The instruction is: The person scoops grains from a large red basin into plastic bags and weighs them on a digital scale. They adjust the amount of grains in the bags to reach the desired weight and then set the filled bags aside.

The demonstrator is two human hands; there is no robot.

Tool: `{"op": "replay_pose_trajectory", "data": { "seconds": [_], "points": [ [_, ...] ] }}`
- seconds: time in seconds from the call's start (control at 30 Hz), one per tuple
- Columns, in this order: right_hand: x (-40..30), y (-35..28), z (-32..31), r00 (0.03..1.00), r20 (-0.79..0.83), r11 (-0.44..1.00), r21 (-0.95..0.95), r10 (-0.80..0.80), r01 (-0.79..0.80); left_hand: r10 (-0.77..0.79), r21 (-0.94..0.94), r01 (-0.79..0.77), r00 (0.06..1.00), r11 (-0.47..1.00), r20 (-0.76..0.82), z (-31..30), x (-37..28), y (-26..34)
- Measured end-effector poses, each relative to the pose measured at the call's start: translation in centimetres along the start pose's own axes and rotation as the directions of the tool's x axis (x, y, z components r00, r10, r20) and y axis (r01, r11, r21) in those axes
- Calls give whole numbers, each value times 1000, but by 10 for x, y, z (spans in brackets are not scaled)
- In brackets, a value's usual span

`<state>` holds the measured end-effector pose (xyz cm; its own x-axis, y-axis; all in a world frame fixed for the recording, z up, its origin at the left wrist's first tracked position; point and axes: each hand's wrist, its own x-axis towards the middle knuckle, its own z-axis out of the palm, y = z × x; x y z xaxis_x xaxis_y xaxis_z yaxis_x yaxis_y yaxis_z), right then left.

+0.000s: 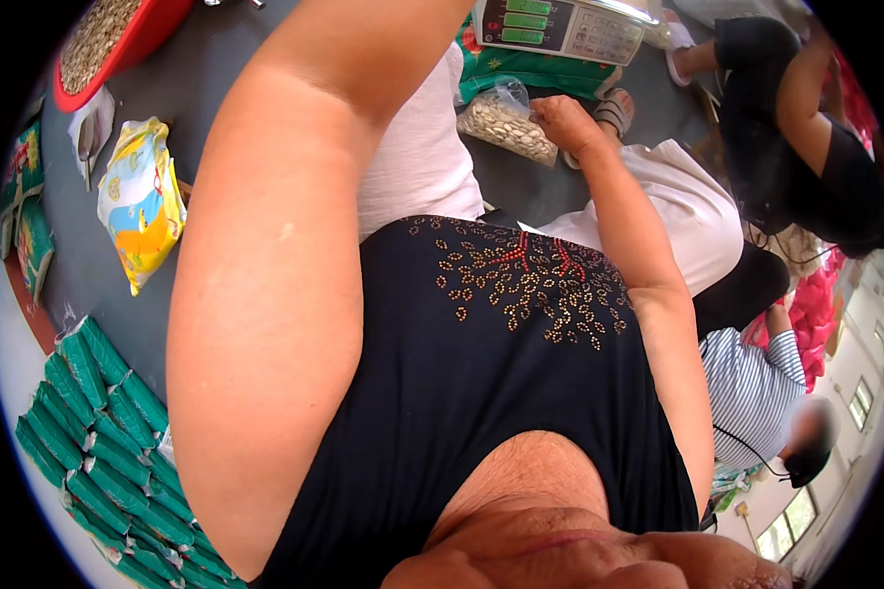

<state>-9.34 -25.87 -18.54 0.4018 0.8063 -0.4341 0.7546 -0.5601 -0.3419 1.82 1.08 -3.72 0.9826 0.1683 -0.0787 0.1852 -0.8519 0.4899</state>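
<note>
My left hand is out of view; its arm runs up past the top edge. With closed fingers, my right hand (560,121) grips the upper right edge of a clear plastic bag of seeds (508,127). Pale, flat seeds, apparently pumpkin seeds, fill most of the bag, which hangs or rests tilted in front of my knees. Just beyond it lies a green printed bag (538,73), below a digital weighing scale (560,29) with lit green displays. At the upper left, a red plastic basin (136,51) holds more such seeds.
A yellow and blue printed bag (144,206) and a white plastic bag (92,121) lie at the left. Green packets (110,456) are stacked at the lower left. At the right are a person in dark clothes (759,110), a person in a striped top (755,390), and pink bags (814,309).
</note>
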Motion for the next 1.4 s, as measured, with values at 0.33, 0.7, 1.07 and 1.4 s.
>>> {"op": "replay_pose_trajectory", "data": {
  "seconds": [0.33,0.7,1.07,1.4],
  "points": [
    [-9,2,48,970,240,986,-144,-42,78,95,211,-120,987,970,128,17,27,-6],
    [-4,-35,41,918,380,977,129,112,-172,106,103,-111,993,988,50,21,19,-15],
    [3,-3,27,848,-43,844,137,529,-519,-49,17,48,999,999,18,21,20,-13],
    [16,-23,65,596,109,529,354,796,-771,-177,-562,121,983,818,-47,42,20,-1]
  ]
}}
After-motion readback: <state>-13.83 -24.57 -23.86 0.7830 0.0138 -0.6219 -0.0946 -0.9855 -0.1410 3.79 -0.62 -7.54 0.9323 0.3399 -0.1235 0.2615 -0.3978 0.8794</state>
